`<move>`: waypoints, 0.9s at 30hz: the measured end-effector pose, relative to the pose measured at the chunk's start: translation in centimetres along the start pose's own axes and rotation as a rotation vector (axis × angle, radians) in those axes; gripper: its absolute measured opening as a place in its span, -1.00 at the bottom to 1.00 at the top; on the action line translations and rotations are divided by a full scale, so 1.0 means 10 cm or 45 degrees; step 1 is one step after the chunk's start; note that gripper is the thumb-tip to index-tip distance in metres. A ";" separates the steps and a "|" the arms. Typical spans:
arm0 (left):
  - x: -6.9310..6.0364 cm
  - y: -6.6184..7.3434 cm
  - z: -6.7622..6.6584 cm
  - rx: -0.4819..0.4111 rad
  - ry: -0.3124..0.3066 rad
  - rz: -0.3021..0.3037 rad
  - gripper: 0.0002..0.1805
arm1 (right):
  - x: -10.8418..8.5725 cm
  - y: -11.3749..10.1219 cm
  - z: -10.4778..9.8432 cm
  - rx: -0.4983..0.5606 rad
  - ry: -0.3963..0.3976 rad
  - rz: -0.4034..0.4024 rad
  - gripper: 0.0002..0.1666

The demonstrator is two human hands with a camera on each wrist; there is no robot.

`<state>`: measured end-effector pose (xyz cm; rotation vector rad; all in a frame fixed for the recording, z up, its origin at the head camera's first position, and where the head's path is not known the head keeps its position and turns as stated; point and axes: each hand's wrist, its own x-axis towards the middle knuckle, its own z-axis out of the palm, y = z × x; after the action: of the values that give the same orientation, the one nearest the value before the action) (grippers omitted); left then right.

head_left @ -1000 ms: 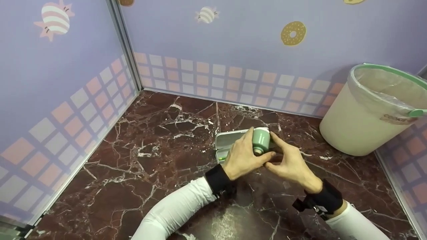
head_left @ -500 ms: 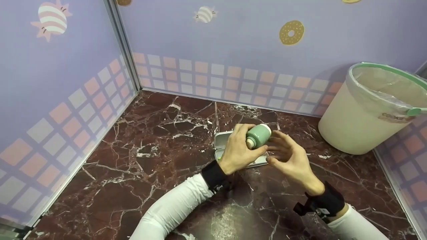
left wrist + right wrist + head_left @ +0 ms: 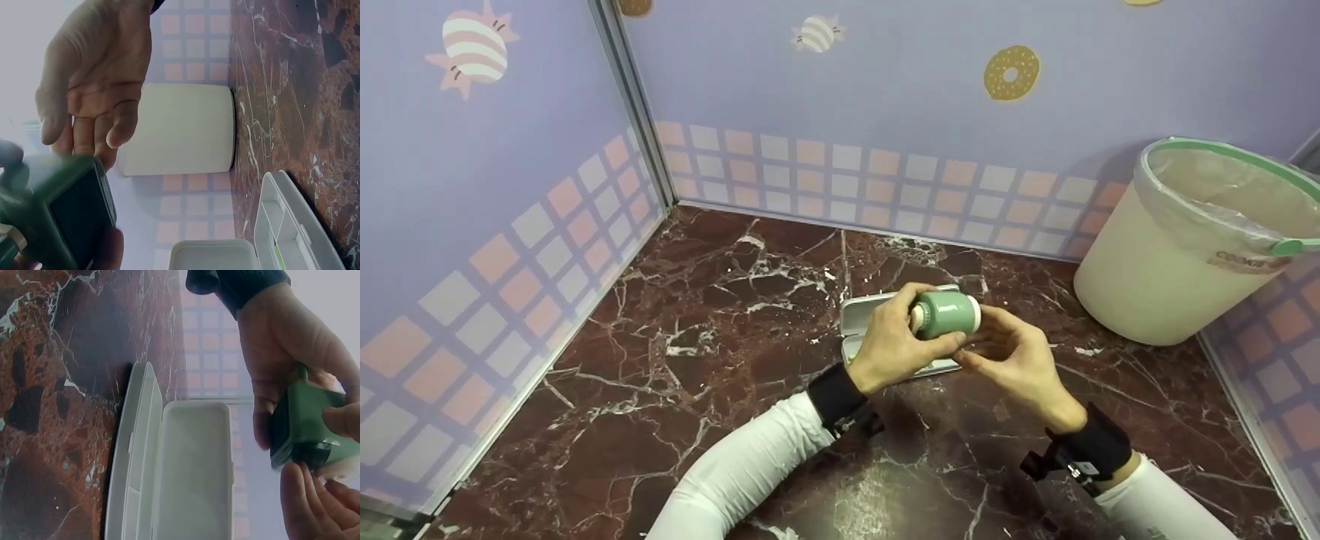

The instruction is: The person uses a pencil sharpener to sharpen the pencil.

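My left hand [image 3: 885, 341] grips a small green bottle-shaped object [image 3: 946, 313] above the tabletop. It lies sideways, its cream tip to the left and its white end to the right. Up close in the left wrist view the object [image 3: 50, 194] looks boxy, with a dark panel on one face. My right hand [image 3: 1016, 364] is at the white end, fingers loosely bent and holding nothing; whether its fingertips touch the object cannot be told. Behind and below both hands lies an open white case [image 3: 859, 319], partly hidden; the left wrist view shows compartments and a thin bright-green item inside.
A cream bin [image 3: 1155, 270] with a green rim and a clear liner stands at the right. Patterned lilac walls [image 3: 840, 97] bound the dark red marbled tabletop [image 3: 720, 352] at the back and sides.
The green object has turned in my left hand from white end up to nearly level, white end right. My right fingers have parted from its side, and the case shows more.
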<state>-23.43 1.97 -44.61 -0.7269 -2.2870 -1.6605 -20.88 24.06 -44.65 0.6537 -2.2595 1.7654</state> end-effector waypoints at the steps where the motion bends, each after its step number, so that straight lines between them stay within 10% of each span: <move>1: 0.00 -0.01 0.00 0.000 -0.015 0.002 -0.25 | 0.00 0.01 -0.01 0.012 -0.001 -0.006 -0.28; 27: -0.08 -0.02 -0.07 -0.045 -0.147 0.118 -0.30 | 0.00 0.08 -0.11 -0.034 -0.286 -0.087 -0.46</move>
<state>-22.95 1.10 -44.91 -0.9452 -2.2674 -1.6611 -21.36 25.24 -45.09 0.9550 -2.3657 1.7027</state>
